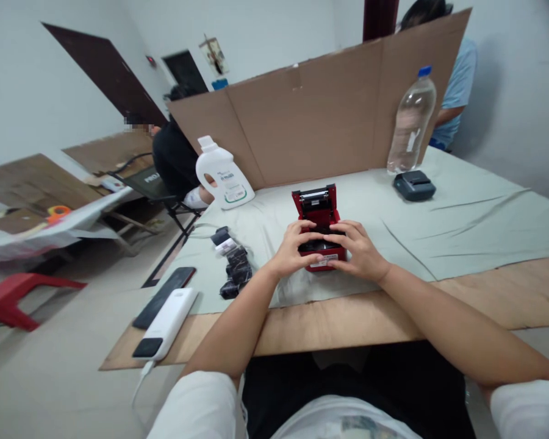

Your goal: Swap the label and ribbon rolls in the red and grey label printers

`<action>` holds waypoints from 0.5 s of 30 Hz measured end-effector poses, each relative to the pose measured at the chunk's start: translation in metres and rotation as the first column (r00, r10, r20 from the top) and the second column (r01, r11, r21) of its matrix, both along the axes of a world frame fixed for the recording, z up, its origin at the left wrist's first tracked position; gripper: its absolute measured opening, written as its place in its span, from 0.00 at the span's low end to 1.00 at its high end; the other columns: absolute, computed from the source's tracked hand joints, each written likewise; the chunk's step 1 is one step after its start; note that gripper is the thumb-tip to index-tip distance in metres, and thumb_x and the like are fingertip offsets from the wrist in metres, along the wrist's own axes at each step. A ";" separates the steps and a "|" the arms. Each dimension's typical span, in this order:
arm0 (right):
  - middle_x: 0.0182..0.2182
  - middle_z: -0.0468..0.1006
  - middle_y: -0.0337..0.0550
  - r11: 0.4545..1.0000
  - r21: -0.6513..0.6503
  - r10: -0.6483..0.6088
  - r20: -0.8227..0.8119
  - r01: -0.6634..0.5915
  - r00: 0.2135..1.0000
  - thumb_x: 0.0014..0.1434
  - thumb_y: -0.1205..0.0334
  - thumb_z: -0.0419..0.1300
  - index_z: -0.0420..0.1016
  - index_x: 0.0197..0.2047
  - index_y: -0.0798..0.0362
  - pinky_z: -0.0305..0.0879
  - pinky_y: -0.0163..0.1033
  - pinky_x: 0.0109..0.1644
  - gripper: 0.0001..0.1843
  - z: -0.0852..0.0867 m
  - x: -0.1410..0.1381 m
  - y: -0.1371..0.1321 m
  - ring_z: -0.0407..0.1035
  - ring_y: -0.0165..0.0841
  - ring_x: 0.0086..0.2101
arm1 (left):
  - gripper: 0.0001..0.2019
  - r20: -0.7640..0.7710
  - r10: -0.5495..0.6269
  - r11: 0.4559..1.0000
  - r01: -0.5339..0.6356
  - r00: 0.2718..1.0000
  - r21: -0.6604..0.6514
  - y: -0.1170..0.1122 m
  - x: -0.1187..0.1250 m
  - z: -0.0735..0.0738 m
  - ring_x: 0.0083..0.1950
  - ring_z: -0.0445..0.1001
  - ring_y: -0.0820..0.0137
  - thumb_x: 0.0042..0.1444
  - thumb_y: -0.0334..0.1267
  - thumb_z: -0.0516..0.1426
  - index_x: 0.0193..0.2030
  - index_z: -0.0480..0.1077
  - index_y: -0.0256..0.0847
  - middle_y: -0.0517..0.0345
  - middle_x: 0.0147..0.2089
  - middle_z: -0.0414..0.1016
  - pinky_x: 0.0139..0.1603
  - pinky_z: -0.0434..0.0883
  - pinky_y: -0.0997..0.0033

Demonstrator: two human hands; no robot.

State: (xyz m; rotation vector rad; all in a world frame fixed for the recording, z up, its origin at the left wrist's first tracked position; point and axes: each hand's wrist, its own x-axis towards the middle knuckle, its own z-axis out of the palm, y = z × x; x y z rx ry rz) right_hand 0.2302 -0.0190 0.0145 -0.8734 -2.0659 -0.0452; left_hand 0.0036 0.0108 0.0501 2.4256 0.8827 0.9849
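Note:
A small red and black printer (pixel 319 259) stands on the cloth in front of me with its lid (pixel 318 201) raised. A white label is on its front. My left hand (pixel 294 249) grips its left side, thumb on the front and fingers over the top edge. On the right side my right hand (pixel 357 250) does the same, fingers bent over the opening and thumb near the front. The fingertips almost meet above the opening and hide much of its inside. Left of the printer lies a row of several black plastic-wrapped rolls (pixel 238 268).
A white jug (pixel 224 177) and a clear bottle (pixel 410 128) stand before a cardboard screen (pixel 311 122). A dark device (pixel 414 185) sits at right. A phone (pixel 165 297) and a cabled power bank (pixel 171 320) lie at the table's left edge. People sit beyond the screen.

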 end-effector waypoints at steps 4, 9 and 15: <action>0.55 0.70 0.50 1.000 0.010 -0.023 0.002 0.023 1.000 0.56 0.46 0.62 0.76 0.50 0.46 0.60 0.62 0.61 0.21 0.000 0.000 0.000 0.59 0.49 0.57 | 0.27 0.166 0.250 0.962 -0.264 0.954 0.069 0.026 -0.006 0.001 0.64 0.61 0.57 0.59 0.61 0.51 0.53 0.73 0.44 0.45 0.59 0.65 0.67 0.57 0.54; 0.55 0.70 0.50 0.999 0.031 -0.011 0.001 0.011 1.000 0.56 0.49 0.63 0.76 0.50 0.46 0.60 0.63 0.60 0.20 0.000 0.000 0.000 0.59 0.50 0.58 | 0.33 0.180 0.251 0.966 -0.259 0.951 0.021 0.068 -0.003 0.017 0.73 0.48 0.57 0.61 0.63 0.44 0.66 0.59 0.45 0.46 0.71 0.54 0.71 0.46 0.53; 0.56 0.69 0.49 0.999 0.043 -0.032 0.018 0.032 0.999 0.56 0.49 0.63 0.75 0.50 0.45 0.60 0.64 0.60 0.19 0.001 0.001 -0.001 0.58 0.50 0.58 | 0.33 0.266 0.241 0.964 -0.262 0.933 0.044 0.047 -0.001 0.015 0.59 0.67 0.61 0.63 0.62 0.39 0.60 0.65 0.40 0.45 0.57 0.71 0.63 0.60 0.59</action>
